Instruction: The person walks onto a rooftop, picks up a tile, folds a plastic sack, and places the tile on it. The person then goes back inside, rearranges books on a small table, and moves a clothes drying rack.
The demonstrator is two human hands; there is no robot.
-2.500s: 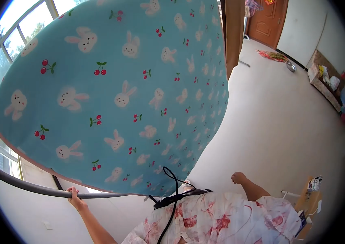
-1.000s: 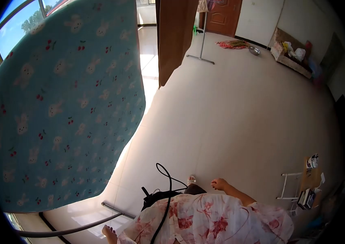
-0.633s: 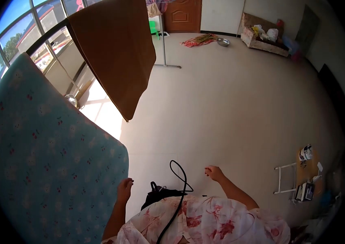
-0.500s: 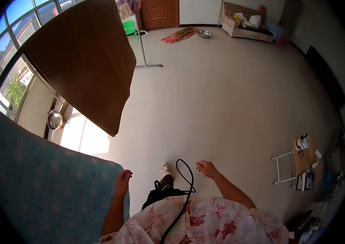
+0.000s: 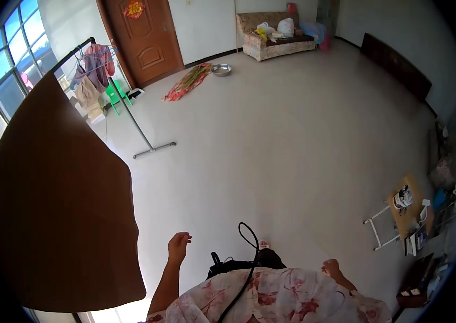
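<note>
My left hand (image 5: 178,247) hangs in the air at lower centre, its fingers loosely bent and a little apart, holding nothing. It is nearest to a large brown cloth (image 5: 66,204) draped over the bar of a clothes rack (image 5: 140,126). Low on the right, my right hand (image 5: 331,267) swings beside my body, fingers curled in with nothing visible in them. A black cable (image 5: 249,231) loops in front of my flowered shirt, touched by neither hand. One shoe (image 5: 264,245) peeks out below me.
Ahead lie red-and-green stalks (image 5: 187,83) by a metal basin (image 5: 221,70). A sofa (image 5: 276,40) with bags stands at the back, a brown door (image 5: 144,43) to its left. On the right is a small table (image 5: 408,210) carrying items; a dark panel (image 5: 394,67) leans on the wall.
I have moved forward and the view has turned left. The blue patterned bedding has gone out of view, and the brown cloth is closer. My right hand has dropped back to my side.
</note>
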